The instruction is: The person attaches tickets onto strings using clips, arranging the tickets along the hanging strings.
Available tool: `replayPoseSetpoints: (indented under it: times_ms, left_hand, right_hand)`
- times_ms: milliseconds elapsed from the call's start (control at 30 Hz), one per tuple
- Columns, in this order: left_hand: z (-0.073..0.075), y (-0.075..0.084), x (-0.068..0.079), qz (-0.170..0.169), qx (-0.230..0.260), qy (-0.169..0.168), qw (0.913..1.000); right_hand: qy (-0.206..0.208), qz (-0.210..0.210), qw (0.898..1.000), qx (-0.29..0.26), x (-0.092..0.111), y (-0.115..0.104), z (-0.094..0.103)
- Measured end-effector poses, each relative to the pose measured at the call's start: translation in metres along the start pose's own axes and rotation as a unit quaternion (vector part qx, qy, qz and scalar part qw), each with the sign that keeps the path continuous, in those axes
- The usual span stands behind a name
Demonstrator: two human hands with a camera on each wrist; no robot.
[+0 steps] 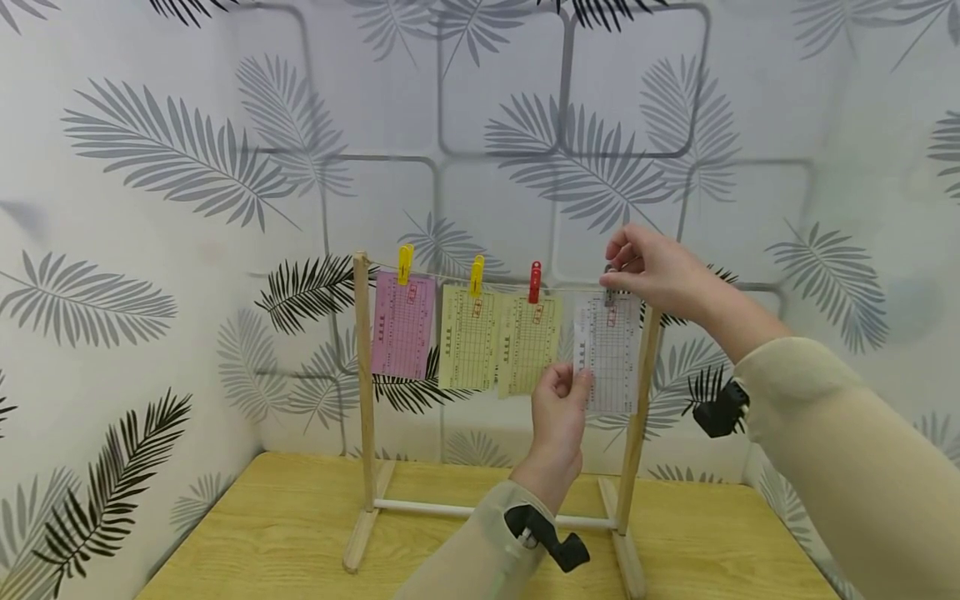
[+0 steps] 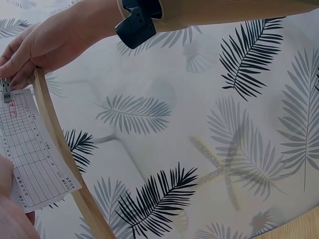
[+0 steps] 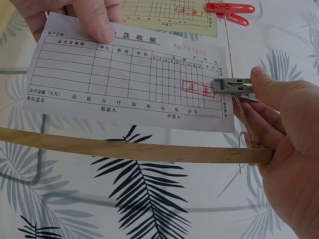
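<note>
A white receipt slip (image 3: 119, 74) hangs from the twine (image 3: 237, 107) at the right end of a wooden frame. A grey clothespin (image 3: 232, 86) sits over the twine and the slip's top edge. My right hand (image 1: 660, 268) pinches that clothespin, thumb on its near side and fingers partly hidden behind. Lower down, my left hand (image 1: 558, 417) pinches the slip's left edge, its thumb lying on the printed face. In the left wrist view, the clothespin (image 2: 5, 89) and slip (image 2: 32, 149) show at the left edge.
Left along the line hang a pink slip (image 1: 402, 329) and a yellow slip (image 1: 467, 342) under yellow clothespins, then another yellow slip (image 1: 528, 346) under a red clothespin (image 1: 535, 282). The frame's right post (image 1: 637, 433) stands beside the white slip, on a wooden table (image 1: 247, 533).
</note>
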State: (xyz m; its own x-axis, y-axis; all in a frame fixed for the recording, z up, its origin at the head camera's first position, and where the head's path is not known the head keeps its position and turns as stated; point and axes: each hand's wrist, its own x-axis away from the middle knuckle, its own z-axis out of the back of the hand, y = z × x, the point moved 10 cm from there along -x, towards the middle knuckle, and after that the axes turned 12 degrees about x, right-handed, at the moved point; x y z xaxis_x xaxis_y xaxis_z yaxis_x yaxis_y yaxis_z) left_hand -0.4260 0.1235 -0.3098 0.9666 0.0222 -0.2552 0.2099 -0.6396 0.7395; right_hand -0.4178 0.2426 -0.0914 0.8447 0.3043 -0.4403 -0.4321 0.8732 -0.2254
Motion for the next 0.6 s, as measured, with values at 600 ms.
replayPoseSetpoints:
  times_ms: [600]
  left_hand:
    - [0.014,0.005,-0.006,-0.020,-0.003,0.007,0.9998]
  right_hand:
    - [0.021,0.000,1.000,0.021,0.003,0.004,0.004]
